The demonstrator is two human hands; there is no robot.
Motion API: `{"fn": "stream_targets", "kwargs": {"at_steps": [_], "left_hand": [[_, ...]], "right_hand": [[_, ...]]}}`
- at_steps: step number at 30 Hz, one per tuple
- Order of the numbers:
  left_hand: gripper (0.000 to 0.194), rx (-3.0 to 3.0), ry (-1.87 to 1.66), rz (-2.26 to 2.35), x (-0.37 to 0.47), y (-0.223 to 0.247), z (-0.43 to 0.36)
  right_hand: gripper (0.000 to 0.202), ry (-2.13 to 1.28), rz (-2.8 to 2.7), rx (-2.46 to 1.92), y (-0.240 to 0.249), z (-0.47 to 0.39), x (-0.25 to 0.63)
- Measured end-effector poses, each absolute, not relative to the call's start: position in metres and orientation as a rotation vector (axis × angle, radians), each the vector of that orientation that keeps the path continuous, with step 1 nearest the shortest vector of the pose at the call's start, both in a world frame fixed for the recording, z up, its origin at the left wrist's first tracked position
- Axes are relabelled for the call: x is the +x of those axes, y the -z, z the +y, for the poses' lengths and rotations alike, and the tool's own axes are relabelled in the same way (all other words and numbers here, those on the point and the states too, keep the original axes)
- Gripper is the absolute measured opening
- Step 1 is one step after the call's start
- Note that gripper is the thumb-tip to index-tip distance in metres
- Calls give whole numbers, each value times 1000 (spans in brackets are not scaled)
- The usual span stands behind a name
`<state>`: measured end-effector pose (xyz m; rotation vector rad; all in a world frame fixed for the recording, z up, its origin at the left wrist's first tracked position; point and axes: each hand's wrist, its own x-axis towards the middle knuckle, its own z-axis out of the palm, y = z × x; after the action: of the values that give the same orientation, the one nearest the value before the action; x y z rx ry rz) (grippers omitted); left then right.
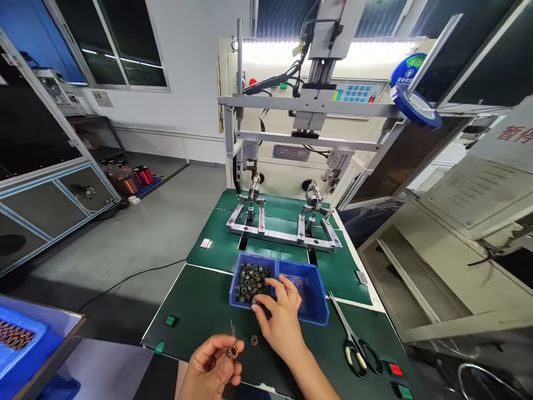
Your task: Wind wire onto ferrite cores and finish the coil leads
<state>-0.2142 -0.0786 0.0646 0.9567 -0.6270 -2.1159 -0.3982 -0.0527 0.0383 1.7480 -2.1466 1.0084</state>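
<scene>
My left hand [214, 364], at the near edge of the table, pinches a small wound stator [232, 351] with copper coils and thin wire ends pointing up. My right hand [281, 316] reaches over the front of the blue bin [232, 297]; its thumb and forefinger close on a small stator core [255, 301] at the rim, partly hidden by the fingers. Many dark, toothed stator cores [250, 280] fill the bin's left compartment. Copper-coloured wire scraps [295, 282] lie in the right compartment. A second wound stator [254, 340] rests on the green mat between my hands.
Scissors [353, 344] lie right of the bin, near a red button [395, 369] and a green button [403, 391]. Behind the bin stands a winding machine with a metal fixture frame [278, 236]. Another blue bin [25, 361] of wound parts is at far left.
</scene>
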Motion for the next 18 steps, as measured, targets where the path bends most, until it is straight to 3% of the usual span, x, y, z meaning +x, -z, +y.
{"fn": "stream_targets", "kwargs": {"at_steps": [3, 10, 18], "left_hand": [[39, 935, 2140, -591, -217, -73, -82], [35, 817, 2350, -593, -238, -77, -72], [36, 743, 2485, -595, -249, -77, -60]], "right_hand": [[12, -1053, -2171, 1801, -43, -47, -395], [20, -1976, -1998, 1911, -74, -3, -367], [18, -2232, -2005, 1493, -87, 8, -370]]}}
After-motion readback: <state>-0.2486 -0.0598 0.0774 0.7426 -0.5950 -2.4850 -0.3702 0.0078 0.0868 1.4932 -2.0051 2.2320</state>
